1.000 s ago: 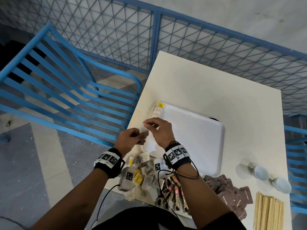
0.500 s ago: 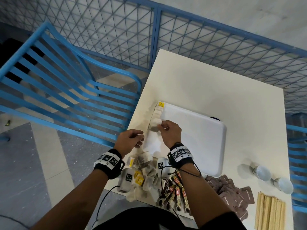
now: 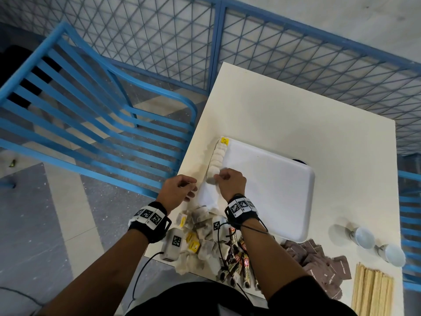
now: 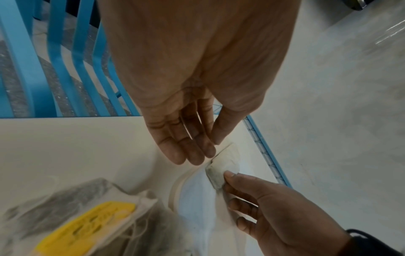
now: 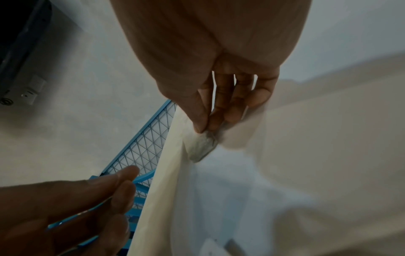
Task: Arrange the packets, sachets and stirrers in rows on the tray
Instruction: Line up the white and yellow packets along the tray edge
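One row of tea bags [image 3: 216,159] lines the tray [image 3: 268,190] along its left edge. The right hand [image 3: 232,184] pinches the newest bag; the left hand [image 3: 177,190] hangs relaxed, empty. Sachets [image 3: 237,263], brown packets [image 3: 319,261] and stirrers [image 3: 372,290] wait on the counter [image 3: 296,115], lower frame.

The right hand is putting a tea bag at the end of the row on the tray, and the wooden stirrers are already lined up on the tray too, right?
Not the stirrers. The head view shows the wooden stirrers on the table, off the tray. The right hand does pinch a tea bag at the row's end.
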Action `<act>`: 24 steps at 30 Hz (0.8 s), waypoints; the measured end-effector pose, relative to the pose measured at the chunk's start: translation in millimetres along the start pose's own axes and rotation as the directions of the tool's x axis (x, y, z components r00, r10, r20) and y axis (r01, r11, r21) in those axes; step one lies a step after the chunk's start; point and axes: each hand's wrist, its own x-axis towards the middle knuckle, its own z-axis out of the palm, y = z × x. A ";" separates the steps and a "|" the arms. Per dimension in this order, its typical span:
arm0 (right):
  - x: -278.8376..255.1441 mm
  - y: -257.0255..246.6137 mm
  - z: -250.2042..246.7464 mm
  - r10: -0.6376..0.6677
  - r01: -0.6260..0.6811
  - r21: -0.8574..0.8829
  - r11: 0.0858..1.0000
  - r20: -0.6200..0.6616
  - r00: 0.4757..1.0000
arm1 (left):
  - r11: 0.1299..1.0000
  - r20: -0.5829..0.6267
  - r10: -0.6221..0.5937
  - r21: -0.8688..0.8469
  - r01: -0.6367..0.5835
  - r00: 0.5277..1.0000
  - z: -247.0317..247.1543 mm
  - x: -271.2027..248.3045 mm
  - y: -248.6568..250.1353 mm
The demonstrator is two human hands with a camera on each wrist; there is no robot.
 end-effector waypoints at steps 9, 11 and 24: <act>-4.6 -0.8 -2.3 0.057 -0.052 0.105 0.993 -0.047 0.997 | 0.999 -0.002 0.021 0.041 -0.021 1.000 -4.1 -4.2 0.6; -9.4 1.6 -5.9 0.052 -0.044 0.128 0.991 -0.063 0.997 | 0.997 0.001 0.030 0.073 -0.030 1.000 -6.1 -8.1 -1.0; -85.1 24.0 13.2 -0.375 0.470 -0.179 0.865 0.392 0.840 | 0.807 0.195 0.142 0.544 -0.227 0.970 -23.2 -56.7 -48.8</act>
